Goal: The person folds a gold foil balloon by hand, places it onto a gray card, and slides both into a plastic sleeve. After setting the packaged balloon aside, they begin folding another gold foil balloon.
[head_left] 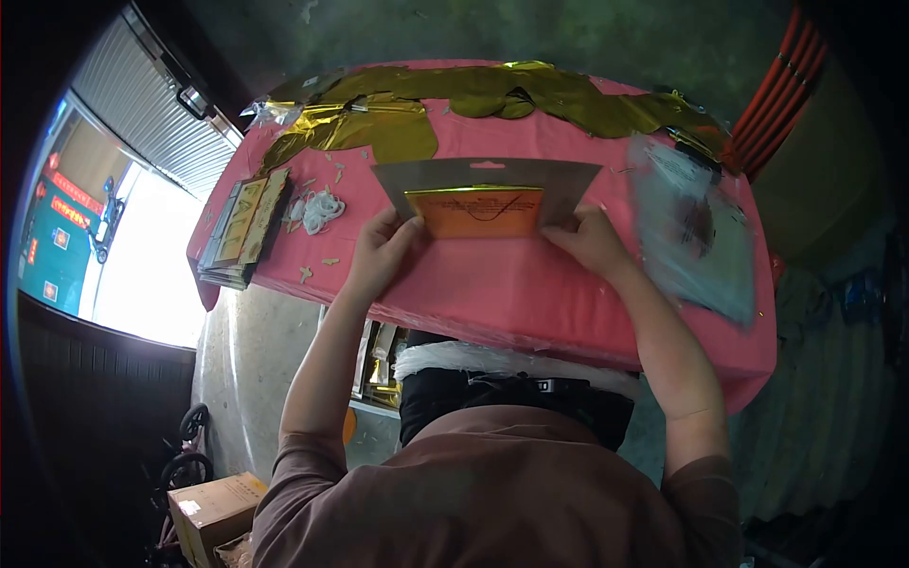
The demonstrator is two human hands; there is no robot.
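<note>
Between my two hands is a grey backing card [379,175] with a hanging slot cut near its top edge. A flat gold-orange foil piece [478,218] with small dark print and a dark curved line lies against its front. My left hand [386,248] pinches the left side of the card, thumb toward the foil. On the opposite side, my right hand [585,239] grips the edge with thumb and fingers. The card is tilted up over the pink tablecloth [502,284]. The fingers behind it are hidden.
Gold foil pieces [407,93] line the table's far side. A stack of packaged cards [244,227] and a white string bundle [317,210] lie at left, with small scraps. Clear plastic bags [705,237] lie at right. A cardboard box [220,511] stands on the floor, lower left.
</note>
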